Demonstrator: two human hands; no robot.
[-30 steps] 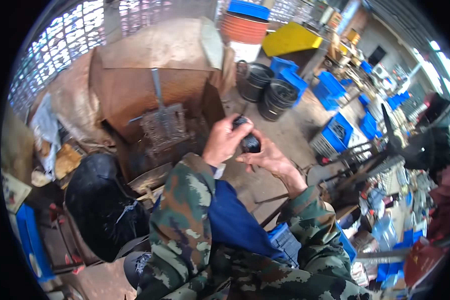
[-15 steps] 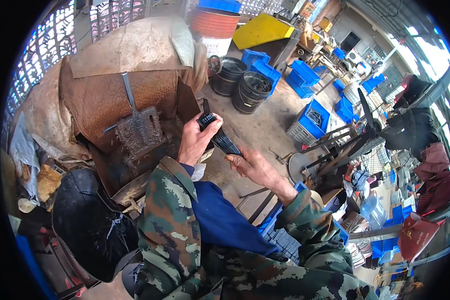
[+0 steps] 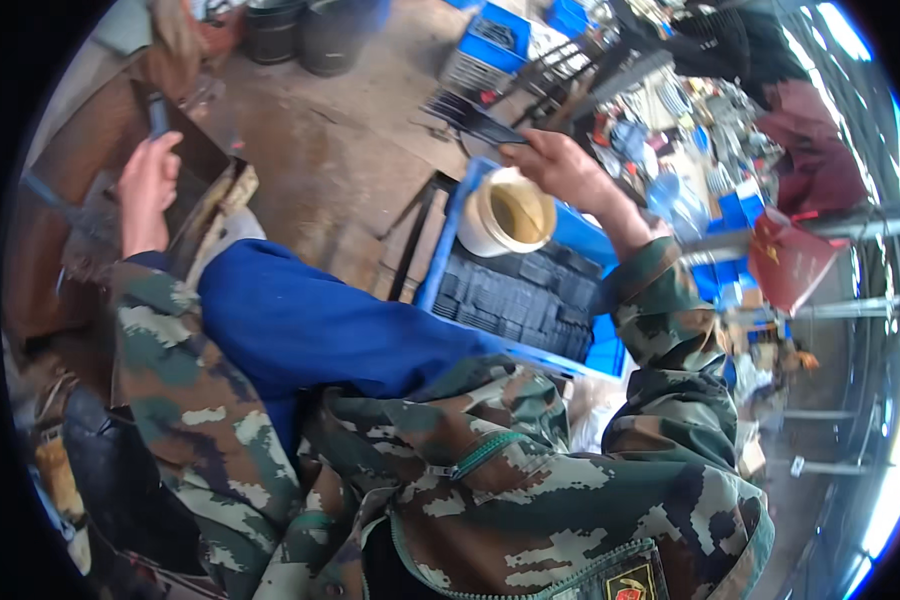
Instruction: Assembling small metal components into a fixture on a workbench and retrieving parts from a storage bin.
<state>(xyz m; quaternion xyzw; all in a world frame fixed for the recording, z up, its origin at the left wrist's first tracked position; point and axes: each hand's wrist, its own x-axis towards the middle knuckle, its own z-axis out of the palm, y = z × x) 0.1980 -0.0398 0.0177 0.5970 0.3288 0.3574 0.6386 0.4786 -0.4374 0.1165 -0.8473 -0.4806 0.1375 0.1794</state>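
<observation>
On the left, my left hand (image 3: pixel 150 180) is closed around a slim dark bar (image 3: pixel 157 112) that sticks up above the fist. Blur hides what kind of thing it is. My right hand (image 3: pixel 570 175) pinches one end of a black flat piece with a ribbed or split far end (image 3: pixel 475 120), held out above the floor. Below that hand, a blue crate (image 3: pixel 438 255) holds rows of stacked dark grey blocks (image 3: pixel 520 305). A whitish bucket (image 3: pixel 480 215) with a yellowish inside stands in the crate, tilted in view.
Beside my left hand is a brown metal-sided bin (image 3: pixel 195 140). A blue and grey crate (image 3: pixel 490 50) stands farther off, with dark buckets (image 3: pixel 330 35) at the upper left. A red pouch (image 3: pixel 795 260) hangs by a metal pipe (image 3: pixel 840 225) at the right.
My hands have parted: the left moved left toward the bin, the right moved up and right with the black piece. The view has swung right, bringing the bucket and crate into sight.
</observation>
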